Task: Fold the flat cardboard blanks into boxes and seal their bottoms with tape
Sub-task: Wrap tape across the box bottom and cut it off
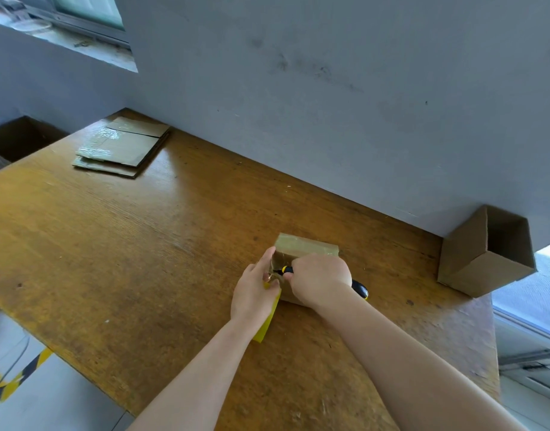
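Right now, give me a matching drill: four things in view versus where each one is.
Things:
1 flat blanks
2 open box
3 taped box
4 black-and-yellow tool

Places:
A in the right hand
B far left corner of the table
C table's right end, by the wall
D mid-table, by the left hand

Pairs: 1-B, 2-C, 3-D, 4-A

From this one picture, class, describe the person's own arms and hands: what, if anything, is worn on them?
The left hand and the right hand are both bare, with no gloves. The left forearm and the right forearm are bare as far as the picture's lower edge. No sleeve, watch or wristband shows.
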{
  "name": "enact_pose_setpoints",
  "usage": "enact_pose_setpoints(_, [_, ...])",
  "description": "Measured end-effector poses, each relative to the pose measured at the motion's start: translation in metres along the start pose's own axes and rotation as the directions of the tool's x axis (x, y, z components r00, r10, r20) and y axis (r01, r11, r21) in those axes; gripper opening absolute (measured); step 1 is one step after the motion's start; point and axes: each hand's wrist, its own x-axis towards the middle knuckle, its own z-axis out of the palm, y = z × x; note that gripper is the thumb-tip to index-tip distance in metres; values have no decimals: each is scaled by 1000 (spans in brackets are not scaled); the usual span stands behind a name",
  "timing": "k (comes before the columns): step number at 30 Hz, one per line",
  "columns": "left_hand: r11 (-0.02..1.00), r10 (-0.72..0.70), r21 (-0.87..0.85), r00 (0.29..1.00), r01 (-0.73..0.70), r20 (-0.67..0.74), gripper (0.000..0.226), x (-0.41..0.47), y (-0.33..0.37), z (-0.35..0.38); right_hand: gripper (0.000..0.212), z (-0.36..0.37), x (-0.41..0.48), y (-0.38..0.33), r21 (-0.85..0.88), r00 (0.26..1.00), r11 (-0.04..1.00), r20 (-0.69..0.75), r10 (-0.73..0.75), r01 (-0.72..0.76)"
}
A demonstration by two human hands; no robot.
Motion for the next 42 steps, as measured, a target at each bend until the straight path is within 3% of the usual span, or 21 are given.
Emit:
enact_pose_setpoints(4, [1000, 7, 0, 1000, -7, 3, 72, -4, 0, -3, 22, 25, -7, 12, -132, 995, 991, 98, 25, -12])
enact_pose_setpoints(10, [999, 25, 20, 1000, -25, 9, 75, -1, -1, -2, 41, 104, -35, 26, 175, 996, 984, 83, 26, -41])
enact_pose_setpoints(15, [999, 42, 20, 999, -42, 6, 75, -1, -2, -2, 52, 122, -45, 25, 135, 996, 990, 90, 14, -27])
enact_pose_setpoints(16, [999, 44, 17, 999, -45, 8, 75, -2, -2, -2, 51, 117, -42, 23, 144, 1000, 989, -13, -17, 19])
enact_pose_setpoints(17, [999, 43, 11, 999, -43, 12, 75, -2, -3, -3, 45, 110, -36, 21, 181, 977, 979, -208, -54, 92])
enact_pose_setpoints(19, [999, 40, 3, 999, -40, 15, 75, -2, -4, -4, 34, 92, -21, 15, 242, 813, 949, -582, -26, 203])
enact_pose_setpoints(20, [999, 43, 6, 999, -43, 15, 75, -3, -5, -4, 31, 79, -13, 12, 274, 729, 936, -684, 29, 219])
enact_pose_setpoints(21, [999, 46, 11, 999, -46, 14, 75, -3, -4, -5, 33, 66, -3, 9, 307, 707, 929, -703, 74, 207])
enact_pose_setpoints(24, [999, 38, -5, 999, -38, 12, 75, -2, -4, -5, 63, 44, 21, 3, 358, 837, 923, -540, 81, 142])
enact_pose_setpoints(26, [999, 42, -26, 999, -41, 15, 73, -2, -5, -4, 60, 44, 30, 1, 361, 910, 926, -411, 56, 107])
enact_pose_setpoints(32, [998, 57, -34, 998, -56, 14, 72, -3, -5, -3, 47, 52, 38, 0, 276, 914, 958, -403, 42, 78])
enact_pose_setpoints(37, [985, -52, -166, 998, 44, -47, 71, -10, -14, -7, 52, 51, 40, -2, 284, 921, 957, -384, 63, 52])
enact_pose_setpoints(42, [975, -123, -195, 991, 109, -60, 78, -14, -11, -8, 50, 45, 43, -10, 350, 908, 936, -383, 167, -24])
